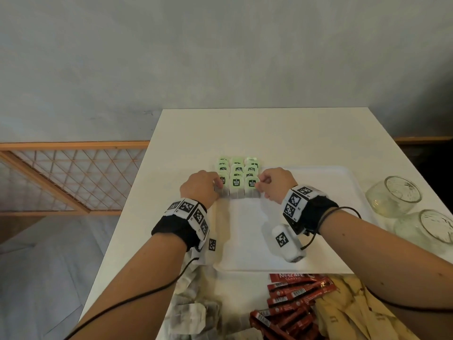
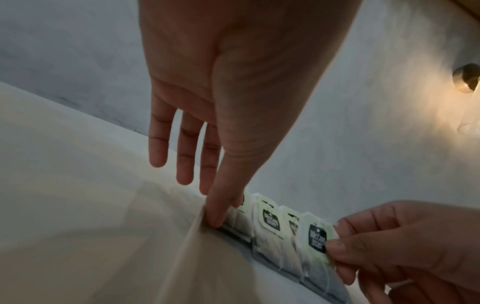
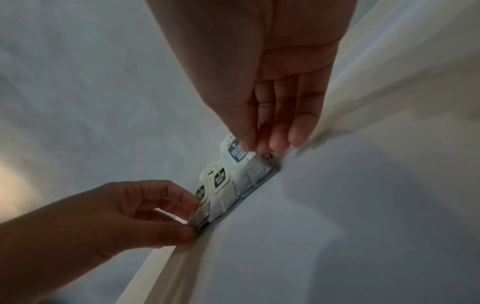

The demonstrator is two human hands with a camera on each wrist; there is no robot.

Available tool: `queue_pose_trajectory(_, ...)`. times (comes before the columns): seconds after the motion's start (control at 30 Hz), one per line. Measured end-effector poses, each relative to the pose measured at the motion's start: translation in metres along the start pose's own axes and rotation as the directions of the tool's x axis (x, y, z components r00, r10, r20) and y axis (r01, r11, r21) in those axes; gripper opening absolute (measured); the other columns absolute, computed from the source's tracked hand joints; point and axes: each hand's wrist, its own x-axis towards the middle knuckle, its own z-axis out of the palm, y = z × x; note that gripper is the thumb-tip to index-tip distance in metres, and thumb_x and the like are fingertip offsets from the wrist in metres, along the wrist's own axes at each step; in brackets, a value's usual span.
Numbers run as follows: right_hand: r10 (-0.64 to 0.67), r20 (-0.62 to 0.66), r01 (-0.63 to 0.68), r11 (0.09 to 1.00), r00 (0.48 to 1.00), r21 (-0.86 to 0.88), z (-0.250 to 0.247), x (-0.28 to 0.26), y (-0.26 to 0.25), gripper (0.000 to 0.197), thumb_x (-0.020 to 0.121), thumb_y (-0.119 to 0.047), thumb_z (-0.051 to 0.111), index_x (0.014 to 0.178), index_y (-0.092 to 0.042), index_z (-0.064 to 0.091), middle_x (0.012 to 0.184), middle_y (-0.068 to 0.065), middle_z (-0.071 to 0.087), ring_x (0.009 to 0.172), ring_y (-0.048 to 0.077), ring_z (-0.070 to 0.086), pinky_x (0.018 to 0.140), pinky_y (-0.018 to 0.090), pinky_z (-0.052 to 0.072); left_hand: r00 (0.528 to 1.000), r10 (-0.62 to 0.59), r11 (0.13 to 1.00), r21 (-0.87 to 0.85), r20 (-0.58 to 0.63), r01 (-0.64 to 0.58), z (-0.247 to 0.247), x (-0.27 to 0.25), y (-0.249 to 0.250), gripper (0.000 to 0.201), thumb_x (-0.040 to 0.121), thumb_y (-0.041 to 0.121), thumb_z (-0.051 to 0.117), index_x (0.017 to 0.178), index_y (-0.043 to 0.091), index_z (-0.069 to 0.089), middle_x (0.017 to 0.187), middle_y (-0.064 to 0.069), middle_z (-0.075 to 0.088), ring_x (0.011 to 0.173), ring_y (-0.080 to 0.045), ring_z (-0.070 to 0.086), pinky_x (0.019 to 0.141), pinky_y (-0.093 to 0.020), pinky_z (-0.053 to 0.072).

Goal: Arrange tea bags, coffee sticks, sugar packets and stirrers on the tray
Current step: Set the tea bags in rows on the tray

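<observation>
Tea bags [image 1: 236,173] with green tags stand in three columns at the far left corner of the white tray [image 1: 318,217]. My left hand [image 1: 215,186] pinches the front row's leftmost tea bag [image 2: 233,218] between thumb and index finger, with the other fingers [image 2: 158,152] straight. My right hand [image 1: 259,186] pinches the front row's rightmost tea bag [image 3: 235,152] at its tag. In the left wrist view my left hand [image 2: 218,218] grips at the tray's edge and my right hand [image 2: 335,248] shows at the lower right. The right wrist view has my right hand [image 3: 254,148] above and my left hand [image 3: 192,218] below.
Near me on the white table lie red coffee sticks [image 1: 291,300], brown sugar packets [image 1: 348,310] and loose tea bags [image 1: 193,312]. Two glass jars [image 1: 394,197] lie at the right of the tray. The table's left edge runs close to my left arm.
</observation>
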Motion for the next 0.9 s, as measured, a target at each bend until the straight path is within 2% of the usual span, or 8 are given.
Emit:
queue_pose_trajectory(0.17,-0.013,-0.011,0.013,1.000,1.000,0.018,-0.006,-0.007,-0.004,0.014,0.084,-0.022,0.071,0.095,-0.019,0.064,0.079,-0.003,0.060,0.075,0.023,0.063,0.081,0.043,0.057,0.999,0.032,0.999,-0.005,0.006,-0.032,-0.012,-0.014,0.010,0.018,0.087,0.026,0.066,0.105,0.031,0.066,0.114,0.005,0.061,0.106,-0.018,0.059,0.087,-0.035,0.049)
queue_pose_trajectory(0.3,-0.095,-0.042,0.095,0.995,0.995,0.003,-0.023,-0.042,-0.012,0.018,0.083,-0.028,0.072,0.099,-0.023,0.065,0.087,0.001,0.066,0.072,0.018,0.065,0.073,0.033,0.055,0.990,0.132,0.991,0.015,0.044,-0.133,-0.024,-0.048,0.021,0.026,0.086,0.031,0.070,0.110,0.030,0.063,0.113,0.008,0.061,0.102,-0.013,0.058,0.083,-0.031,0.048)
queue_pose_trajectory(0.37,-0.143,-0.006,0.143,0.989,0.990,0.037,-0.030,-0.071,-0.015,0.013,0.084,-0.026,0.071,0.096,-0.023,0.067,0.086,0.001,0.068,0.066,0.014,0.065,0.069,0.028,0.053,0.982,0.160,0.987,0.000,0.096,-0.161,-0.026,-0.071,0.027,0.028,0.084,0.038,0.071,0.110,0.033,0.062,0.110,0.010,0.063,0.099,-0.011,0.059,0.084,-0.031,0.048)
queue_pose_trajectory(0.5,-0.197,0.134,0.190,0.980,0.971,0.064,-0.033,-0.134,-0.004,0.012,0.084,-0.028,0.071,0.095,-0.024,0.069,0.083,-0.002,0.069,0.069,0.014,0.068,0.071,0.028,0.054,0.959,0.193,0.980,0.012,0.209,-0.199,-0.023,-0.121,0.036,0.026,0.088,0.043,0.065,0.112,0.033,0.061,0.104,0.014,0.063,0.099,-0.009,0.058,0.086,-0.032,0.048)
queue_pose_trajectory(0.63,-0.190,0.200,0.178,0.981,0.961,0.078,-0.024,-0.176,0.022,0.009,0.085,-0.029,0.071,0.093,-0.026,0.069,0.086,-0.002,0.068,0.072,0.013,0.067,0.073,0.031,0.053,0.904,0.223,0.953,0.113,0.366,-0.280,-0.010,-0.166,0.035,0.023,0.089,0.037,0.064,0.112,0.030,0.063,0.105,0.010,0.065,0.099,-0.011,0.059,0.084,-0.032,0.048)
queue_pose_trajectory(0.77,-0.177,0.220,0.166,0.984,0.959,0.072,-0.013,-0.201,0.042,0.010,0.083,-0.030,0.073,0.093,-0.028,0.070,0.087,-0.002,0.067,0.077,0.013,0.063,0.080,0.033,0.050,0.849,0.182,0.917,0.226,0.496,-0.329,0.015,-0.200,0.027,0.054,0.077,0.047,0.076,0.121,0.025,0.056,0.115,0.005,0.062,0.101,-0.017,0.059,0.087,-0.034,0.049)
queue_pose_trajectory(0.83,-0.175,0.217,0.161,0.984,0.960,0.080,-0.009,-0.210,0.046,0.010,0.082,-0.030,0.073,0.091,-0.029,0.070,0.086,-0.003,0.067,0.077,0.012,0.062,0.081,0.033,0.050,0.847,0.169,0.885,0.302,0.504,-0.356,0.026,-0.211,0.027,0.062,0.071,0.046,0.080,0.122,0.021,0.054,0.114,0.003,0.063,0.103,-0.020,0.060,0.091,-0.035,0.046)
queue_pose_trajectory(0.9,-0.183,0.217,0.168,0.982,0.959,0.085,-0.006,-0.218,0.048,0.011,0.082,-0.030,0.073,0.093,-0.028,0.070,0.085,-0.004,0.068,0.076,0.010,0.061,0.078,0.031,0.051,0.861,0.172,0.845,0.377,0.479,-0.379,0.032,-0.217,0.028,0.057,0.072,0.044,0.080,0.117,0.018,0.055,0.109,0.002,0.065,0.102,-0.021,0.059,0.098,-0.039,0.036)
